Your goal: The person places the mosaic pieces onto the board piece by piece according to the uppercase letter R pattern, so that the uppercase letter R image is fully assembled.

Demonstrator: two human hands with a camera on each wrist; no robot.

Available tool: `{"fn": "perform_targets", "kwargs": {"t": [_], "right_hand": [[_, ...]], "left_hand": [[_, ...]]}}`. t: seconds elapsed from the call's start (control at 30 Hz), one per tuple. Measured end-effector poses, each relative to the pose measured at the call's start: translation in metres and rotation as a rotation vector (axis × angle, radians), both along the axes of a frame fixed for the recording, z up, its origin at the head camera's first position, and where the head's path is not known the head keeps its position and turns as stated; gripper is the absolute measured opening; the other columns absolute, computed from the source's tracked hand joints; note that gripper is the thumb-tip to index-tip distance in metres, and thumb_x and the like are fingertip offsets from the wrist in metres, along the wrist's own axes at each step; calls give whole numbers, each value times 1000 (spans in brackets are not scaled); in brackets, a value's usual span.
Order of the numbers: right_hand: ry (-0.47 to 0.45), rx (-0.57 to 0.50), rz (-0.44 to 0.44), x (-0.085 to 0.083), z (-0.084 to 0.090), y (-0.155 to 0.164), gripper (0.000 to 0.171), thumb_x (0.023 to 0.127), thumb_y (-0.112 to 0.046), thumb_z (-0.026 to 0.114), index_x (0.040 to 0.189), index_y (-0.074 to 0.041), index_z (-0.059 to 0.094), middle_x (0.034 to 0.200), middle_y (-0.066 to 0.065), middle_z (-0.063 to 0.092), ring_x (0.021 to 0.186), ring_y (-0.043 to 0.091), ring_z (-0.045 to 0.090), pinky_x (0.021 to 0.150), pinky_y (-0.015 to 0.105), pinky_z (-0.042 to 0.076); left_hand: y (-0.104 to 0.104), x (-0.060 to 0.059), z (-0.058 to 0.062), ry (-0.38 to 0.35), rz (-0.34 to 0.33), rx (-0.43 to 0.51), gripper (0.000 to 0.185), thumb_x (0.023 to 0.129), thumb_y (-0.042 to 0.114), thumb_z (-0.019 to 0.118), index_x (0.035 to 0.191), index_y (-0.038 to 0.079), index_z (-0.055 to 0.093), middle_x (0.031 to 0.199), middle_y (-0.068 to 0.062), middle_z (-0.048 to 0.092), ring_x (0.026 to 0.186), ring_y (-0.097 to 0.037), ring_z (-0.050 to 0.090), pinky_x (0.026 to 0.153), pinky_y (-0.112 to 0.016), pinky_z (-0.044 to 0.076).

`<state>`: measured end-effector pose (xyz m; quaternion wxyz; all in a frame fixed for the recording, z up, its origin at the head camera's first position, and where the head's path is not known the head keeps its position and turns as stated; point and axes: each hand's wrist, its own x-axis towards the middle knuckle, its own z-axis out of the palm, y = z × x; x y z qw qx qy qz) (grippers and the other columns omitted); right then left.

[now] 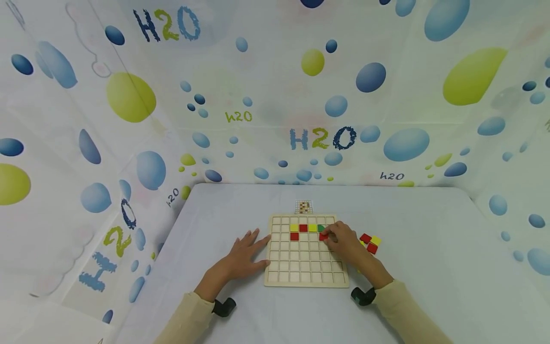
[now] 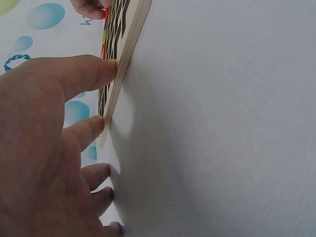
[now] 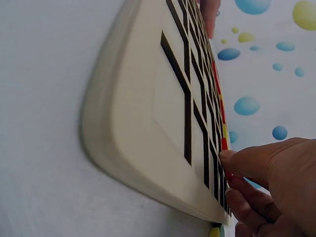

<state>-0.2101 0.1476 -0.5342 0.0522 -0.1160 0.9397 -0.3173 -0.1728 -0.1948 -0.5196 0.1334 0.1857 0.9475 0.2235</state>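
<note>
Wooden grid board (image 1: 306, 251) lies flat on the white tabletop (image 1: 429, 267), w/ a small pattern card (image 1: 303, 207) just beyond its far edge. Left hand (image 1: 245, 255) rests flat at the board's left edge, fingers straight; in the left wrist view fingertips (image 2: 106, 71) touch the board's side, holding nothing. Right hand (image 1: 343, 244) sits over the board's right part, fingers curled and pinching a red tile (image 1: 323, 236) at a cell in the third row, just below the green tile (image 1: 321, 228). Top filled row on the board: yellow, red, yellow, green; another red tile (image 1: 294, 236) sits under the first yellow. Spare tiles (image 1: 370, 242), red and yellow, lie just right of the board.

Risks, judged from here: tile may seat crooked if let go before it's square in its cell, since the fit looks snug. Fingers could nudge the green tile, it's touching close. If the left hand eases off, the board may slide on the smooth top.
</note>
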Motion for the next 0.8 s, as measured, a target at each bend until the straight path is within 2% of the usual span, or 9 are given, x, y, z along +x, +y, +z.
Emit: {"fn": "perform_targets", "kwargs": {"t": [0.13, 0.43, 0.67, 0.8], "right_hand": [[-6, 0, 0, 1, 2, 0, 16, 99, -13, 73, 115, -13, 72, 122, 10, 63, 113, 27, 58, 101, 54, 46], [25, -19, 21, 4, 5, 2, 14, 100, -10, 71, 114, -11, 74, 117, 10, 65, 113, 29, 60, 102, 57, 45], [55, 1, 36, 2, 4, 4, 12, 100, -11, 72, 112, -12, 74, 111, 7, 66, 100, 24, 58, 91, 49, 47], [61, 5, 43, 1, 4, 5, 12, 99, -14, 74, 112, -13, 73, 115, 8, 68, 107, 27, 61, 96, 54, 46]], "left_hand": [[0, 0, -3, 5, 2, -3, 70, 102, 43, 64, 164, 20, 42, 173, -22, 24, 161, -47, 17, 125, -72, 13], [0, -1, -3, -3, 1, -18, 71, 102, 45, 63, 164, 21, 41, 173, -21, 23, 161, -46, 16, 125, -72, 14], [0, -1, -1, -1, -7, -11, 71, 101, 44, 64, 164, 20, 41, 173, -22, 24, 160, -47, 17, 124, -73, 14], [-1, -1, 1, -1, -6, 0, 71, 100, 43, 65, 163, 18, 42, 172, -23, 25, 160, -48, 18, 124, -73, 14]]}}
